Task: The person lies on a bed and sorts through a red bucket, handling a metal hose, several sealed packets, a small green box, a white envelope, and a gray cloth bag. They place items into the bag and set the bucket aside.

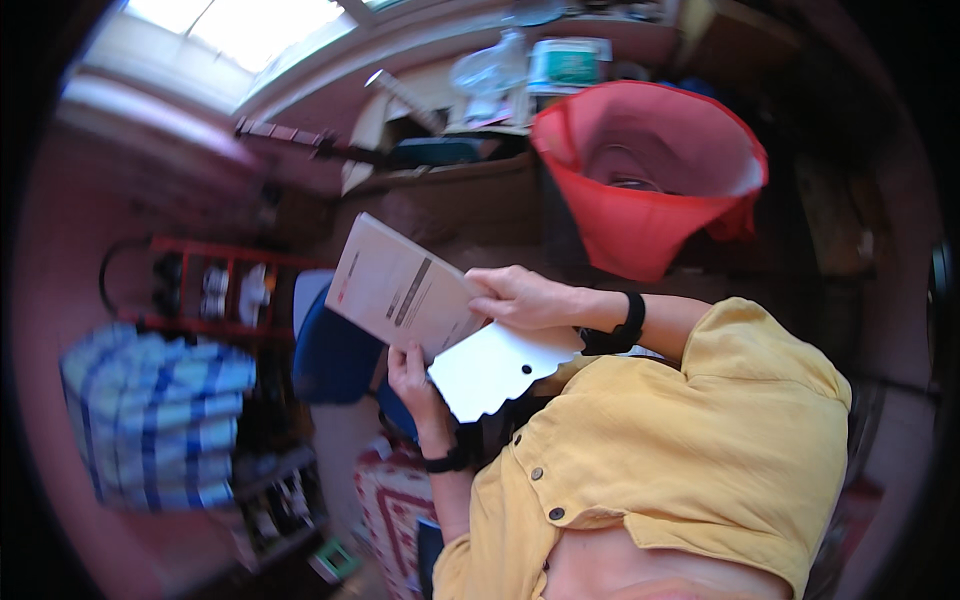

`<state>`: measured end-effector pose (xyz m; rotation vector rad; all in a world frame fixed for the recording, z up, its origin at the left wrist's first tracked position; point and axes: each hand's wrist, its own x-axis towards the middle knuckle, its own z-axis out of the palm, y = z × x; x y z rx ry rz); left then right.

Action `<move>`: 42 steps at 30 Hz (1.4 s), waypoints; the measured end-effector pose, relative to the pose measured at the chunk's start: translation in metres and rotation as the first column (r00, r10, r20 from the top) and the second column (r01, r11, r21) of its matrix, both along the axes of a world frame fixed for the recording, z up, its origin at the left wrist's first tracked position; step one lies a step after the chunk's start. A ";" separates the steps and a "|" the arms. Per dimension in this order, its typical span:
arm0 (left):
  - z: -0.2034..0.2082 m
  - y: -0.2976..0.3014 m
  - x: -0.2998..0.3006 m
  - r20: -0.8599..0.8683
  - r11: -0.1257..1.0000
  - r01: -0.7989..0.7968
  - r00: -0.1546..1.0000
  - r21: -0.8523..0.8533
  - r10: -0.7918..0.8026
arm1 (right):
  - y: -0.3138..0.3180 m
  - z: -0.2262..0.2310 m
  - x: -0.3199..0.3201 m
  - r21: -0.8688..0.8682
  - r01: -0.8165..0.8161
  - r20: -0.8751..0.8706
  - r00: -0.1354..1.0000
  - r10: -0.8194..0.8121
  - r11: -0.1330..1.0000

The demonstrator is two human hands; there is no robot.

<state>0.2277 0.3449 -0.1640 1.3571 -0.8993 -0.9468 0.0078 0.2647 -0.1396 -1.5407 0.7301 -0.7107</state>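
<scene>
Gripped in right hand [525, 300] at right end and in left hand [415, 388] at lower edge: printed booklet [390, 280], long axis slanting up-left, white scalloped-edge sheet [495, 375] bodyward.

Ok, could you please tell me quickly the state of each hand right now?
Left hand: closed on the booklet's lower edge; whether it grips the white sheet cannot be told.
Right hand: closed, holding the booklet's right edge.
</scene>
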 end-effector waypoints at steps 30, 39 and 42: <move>0.103 0.035 -0.119 -0.099 0.554 0.817 0.545 -0.162 -0.832 | 0.251 0.043 -0.252 0.510 0.746 0.572 0.078 -0.817 0.429; 0.088 0.041 -0.209 -0.093 0.607 0.795 0.603 -0.010 -0.792 | 0.240 -0.086 -0.387 0.771 0.372 0.587 -0.100 -0.803 0.517; 0.088 0.045 -0.229 -0.069 0.632 0.775 0.631 0.012 -0.773 | 0.207 -0.098 -0.422 0.818 0.316 0.537 -0.119 -0.835 0.481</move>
